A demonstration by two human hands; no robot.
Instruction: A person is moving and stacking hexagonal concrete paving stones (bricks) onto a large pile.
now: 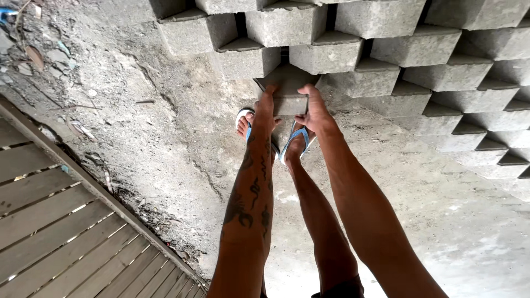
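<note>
A grey concrete block (pixel 288 91) is sitting low in front of the stacked rows of blocks (pixel 386 49), gripped from both sides. The left hand (pixel 266 107) is pressing flat against its left edge, and the right hand (pixel 312 107) is clamping the right edge, fingers closed onto it. The block is hanging just above the feet in blue sandals (pixel 292 140) on the concrete floor (pixel 165 138). Judging by the many blocks already stacked, the work is looking well advanced; this one is not yet settled in any row.

Two hands, left hand (pixel 265 110) and right hand (pixel 314 110), on one grey block (pixel 287 91); two blue sandals (pixel 295 140) below block; stacked blocks (pixel 386 49) too many to count.
</note>
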